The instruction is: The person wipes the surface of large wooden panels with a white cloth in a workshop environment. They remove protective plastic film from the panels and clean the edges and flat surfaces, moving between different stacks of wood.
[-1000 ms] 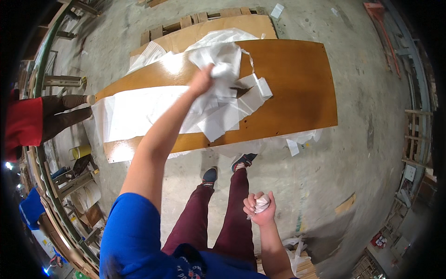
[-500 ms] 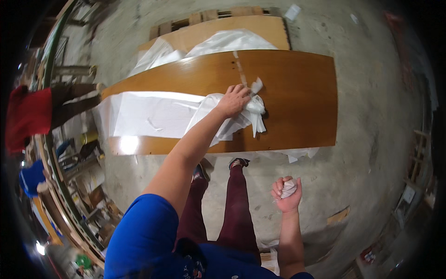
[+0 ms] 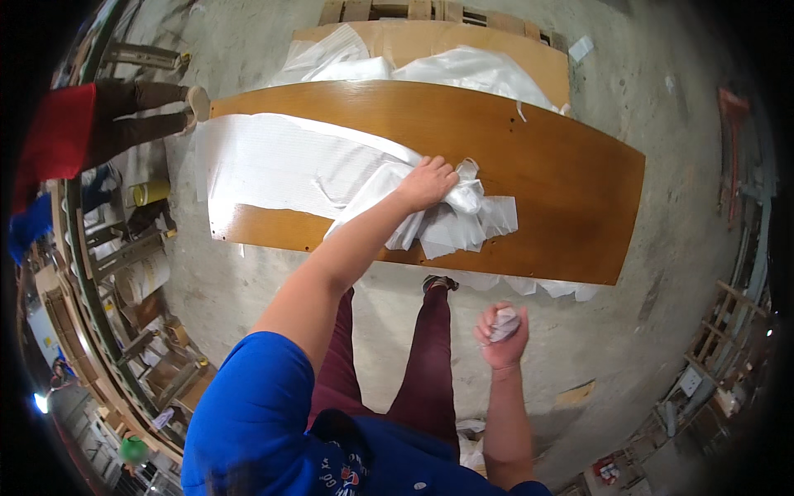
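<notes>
My left hand [image 3: 428,183] is closed on a bunched part of a white foam wrapping sheet [image 3: 265,165]. The sheet covers the left part of a curved, varnished brown wooden board [image 3: 571,198]. Crumpled folds of it spill out to the right of my fingers, near the middle of the board. Held off to the right, on the near side of the board, my right hand [image 3: 503,339] is curled around a small crumpled whitish wad [image 3: 504,325]; its material is hard to make out.
Beyond the board, another light wooden panel [image 3: 496,41] with white wrapping [image 3: 471,70] lies near a pallet [image 3: 356,10]. A person in red [image 3: 62,132] stands at the left end, beside a long rack [image 3: 83,240]. A cardboard scrap [image 3: 576,393] lies on the floor.
The view has shifted and turned. A whitish strip running from the far edge is no longer on the board's surface. More crumpled wrapping shows right of my left hand.
</notes>
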Demonstrator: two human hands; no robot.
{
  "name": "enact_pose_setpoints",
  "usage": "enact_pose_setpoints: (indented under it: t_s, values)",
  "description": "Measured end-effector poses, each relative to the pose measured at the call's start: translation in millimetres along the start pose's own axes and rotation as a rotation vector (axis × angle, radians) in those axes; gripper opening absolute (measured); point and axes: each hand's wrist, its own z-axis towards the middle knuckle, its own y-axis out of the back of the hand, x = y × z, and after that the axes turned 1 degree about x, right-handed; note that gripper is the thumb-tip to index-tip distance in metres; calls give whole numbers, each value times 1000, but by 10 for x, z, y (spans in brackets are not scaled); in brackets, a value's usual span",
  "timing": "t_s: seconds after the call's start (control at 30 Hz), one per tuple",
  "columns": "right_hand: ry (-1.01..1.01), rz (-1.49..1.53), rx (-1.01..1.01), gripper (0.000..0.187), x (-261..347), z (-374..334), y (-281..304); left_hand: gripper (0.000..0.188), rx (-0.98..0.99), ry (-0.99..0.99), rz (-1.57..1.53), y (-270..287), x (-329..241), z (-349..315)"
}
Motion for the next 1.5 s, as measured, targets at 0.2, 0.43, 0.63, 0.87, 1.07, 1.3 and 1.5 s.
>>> enact_pose_setpoints:
  t_s: [0.2, 0.43, 0.63, 0.87, 1.07, 1.3, 1.5]
  values:
    - [-46, -68, 81, 50, -642, 400, -604, 48, 318, 155, -285, 227, 570, -1062]
    - [-215, -175, 131, 48, -883, 1290, -1250, 36, 945, 1701, 284, 1776, 1380, -6642]
    - [-419, -306, 212, 42, -1750, 1965, -1723, 38, 1223, 2370, -90, 1457, -718, -7671]
    - [-474, -1030, 278, 24, -3392, 2695, -2109, 55, -38, 1555, -1089, -308, -1105, -5710]
    - [-292, -1466, 444, 20, -4526, 3241, -2209, 49, 355, 1319, -1190, -229, -740, -5102]
    - [498, -1590, 263, 25, -4589, 4573, -2549, 34, -37, 1248, -968, -482, -1063, -5344]
    - [824, -1655, 330, 30, -4550, 5189, -2947, 31, -217, 1799, -1333, -463, -931, -5423]
